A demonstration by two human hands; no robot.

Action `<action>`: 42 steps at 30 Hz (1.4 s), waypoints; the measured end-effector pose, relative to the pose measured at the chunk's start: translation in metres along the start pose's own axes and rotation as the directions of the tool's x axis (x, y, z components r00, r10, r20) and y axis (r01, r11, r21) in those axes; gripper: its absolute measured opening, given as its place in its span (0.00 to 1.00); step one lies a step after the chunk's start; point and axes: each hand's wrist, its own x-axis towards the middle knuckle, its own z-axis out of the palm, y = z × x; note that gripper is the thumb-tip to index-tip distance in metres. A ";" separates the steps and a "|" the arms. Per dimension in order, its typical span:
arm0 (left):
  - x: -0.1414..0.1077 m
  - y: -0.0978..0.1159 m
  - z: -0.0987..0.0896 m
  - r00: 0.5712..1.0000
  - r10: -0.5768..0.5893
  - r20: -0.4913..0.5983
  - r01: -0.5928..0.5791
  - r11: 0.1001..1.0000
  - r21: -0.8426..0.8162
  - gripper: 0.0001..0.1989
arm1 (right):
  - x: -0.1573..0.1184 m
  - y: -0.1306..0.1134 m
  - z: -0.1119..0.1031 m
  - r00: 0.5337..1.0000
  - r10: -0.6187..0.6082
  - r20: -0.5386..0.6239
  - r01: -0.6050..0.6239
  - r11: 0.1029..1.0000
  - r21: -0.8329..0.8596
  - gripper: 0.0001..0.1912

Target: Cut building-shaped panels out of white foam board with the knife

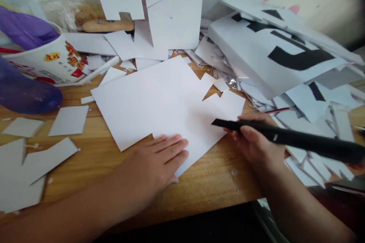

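Note:
A notched white foam board sheet [159, 95] lies flat on the wooden table. On its near edge rests my left hand [164, 157], palm down with the fingers stretched out. My right hand [253, 140] is closed around a black utility knife [285, 134]. The knife's dark, slanted tip points left, over the right part of the sheet; whether it touches the surface I cannot tell. A jagged notch is cut into the sheet's upper right side, with small white scraps [221, 84] beside it.
Stacked sheets with black printed shapes [245, 49] and heaped offcuts lie on the right. Cut white boards [176, 19] lean against the wall. At left stand a printed paper bucket [54, 62] and a purple object [25, 87]. More offcuts [70, 120] lie below them.

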 end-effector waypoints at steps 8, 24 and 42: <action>0.001 0.007 -0.004 0.990 0.119 -0.074 -0.119 0.993 0.002 0.14 | 0.022 -0.001 0.001 0.926 0.259 0.275 -0.367 0.786 0.497 0.18; -0.008 0.017 -0.004 0.993 0.121 0.001 -0.121 0.992 0.019 0.16 | 0.040 -0.008 0.033 0.921 0.386 -0.048 -0.327 0.837 0.438 0.10; -0.003 0.017 -0.012 0.994 0.105 -0.003 -0.105 0.994 -0.023 0.15 | 0.037 0.002 0.040 0.975 0.211 -0.070 -0.205 0.975 0.085 0.11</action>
